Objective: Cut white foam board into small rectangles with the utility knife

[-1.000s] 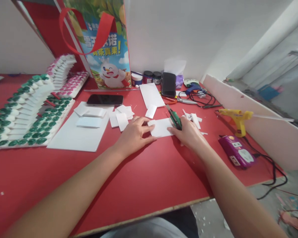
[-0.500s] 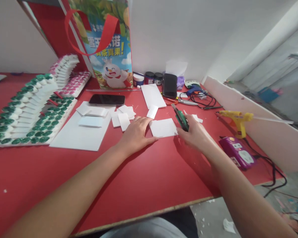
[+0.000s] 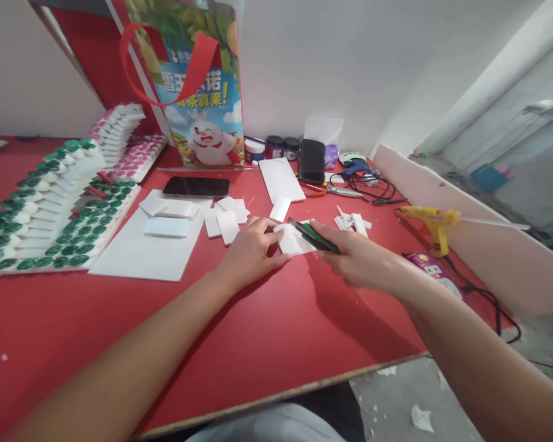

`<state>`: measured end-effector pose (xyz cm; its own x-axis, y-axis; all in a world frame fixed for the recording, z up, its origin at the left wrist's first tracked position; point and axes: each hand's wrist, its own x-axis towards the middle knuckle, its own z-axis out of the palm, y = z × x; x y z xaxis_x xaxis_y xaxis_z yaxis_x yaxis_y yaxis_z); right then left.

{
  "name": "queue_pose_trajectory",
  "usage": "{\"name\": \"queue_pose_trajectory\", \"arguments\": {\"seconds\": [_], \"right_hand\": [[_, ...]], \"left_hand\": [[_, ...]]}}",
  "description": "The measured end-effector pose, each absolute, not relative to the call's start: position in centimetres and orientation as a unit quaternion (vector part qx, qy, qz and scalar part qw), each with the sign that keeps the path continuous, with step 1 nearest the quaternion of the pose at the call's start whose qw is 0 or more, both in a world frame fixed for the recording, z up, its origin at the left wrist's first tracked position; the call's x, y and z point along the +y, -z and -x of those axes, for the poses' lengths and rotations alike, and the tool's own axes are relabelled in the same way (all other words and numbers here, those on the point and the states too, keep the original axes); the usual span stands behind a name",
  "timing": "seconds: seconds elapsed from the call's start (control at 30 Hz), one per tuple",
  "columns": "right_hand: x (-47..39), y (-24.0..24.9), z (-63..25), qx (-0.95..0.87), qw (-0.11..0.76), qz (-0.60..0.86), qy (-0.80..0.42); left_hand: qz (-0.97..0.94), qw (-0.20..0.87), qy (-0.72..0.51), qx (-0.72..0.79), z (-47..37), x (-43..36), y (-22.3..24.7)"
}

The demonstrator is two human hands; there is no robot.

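A small white board [image 3: 295,240] lies flat on the red table. My left hand [image 3: 255,248] rests at its left edge, thumb and fingers apart, fingertips touching it. My right hand [image 3: 352,255] grips a green utility knife [image 3: 321,238], whose tip is over the board's upper part near my left fingers. Just beyond the board is a small white piece [image 3: 281,209]. Several cut white pieces [image 3: 228,227] lie left of it, and thin white scraps [image 3: 359,223] to the right.
Beyond are a white sheet [image 3: 282,180], black phone [image 3: 196,186], scissors [image 3: 345,191] and paint jars [image 3: 274,147]. A yellow glue gun [image 3: 433,222] and purple power strip [image 3: 435,270] stand right. Left are a large white board [image 3: 142,261] and a green-tipped model [image 3: 69,215].
My right hand has moved left with the knife, bringing it from beside the board to over it. The scraps behind that hand are now more visible. My left hand has stayed nearly still.
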<state>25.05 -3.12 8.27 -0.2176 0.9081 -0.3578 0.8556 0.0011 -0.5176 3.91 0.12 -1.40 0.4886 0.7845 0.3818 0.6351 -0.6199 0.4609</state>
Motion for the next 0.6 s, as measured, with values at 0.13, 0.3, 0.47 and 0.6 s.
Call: {"name": "queue_pose_trajectory", "arguments": {"seconds": [0.13, 0.3, 0.47, 0.6], "right_hand": [[-2.7, -8.5, -24.3, -0.706, 0.012, 0.634, -0.317], [-2.3, -9.3, -23.3, -0.7, -0.04, 0.642, -0.31], [-2.0, -10.1, -22.4, -0.716, -0.076, 0.625, -0.3], [-2.1, -10.5, -22.1, -0.723, -0.094, 0.62, -0.289]], "left_hand": [[-0.858, 0.116, -0.293, 0.407, -3.9, 0.2, 1.6], [-0.859, 0.112, -0.289, 0.408, -4.0, 0.2, 1.6], [-0.869, 0.092, -0.28, 0.397, -3.9, 0.4, 1.5], [-0.871, 0.09, -0.278, 0.395, -3.9, 0.5, 1.6]]}}
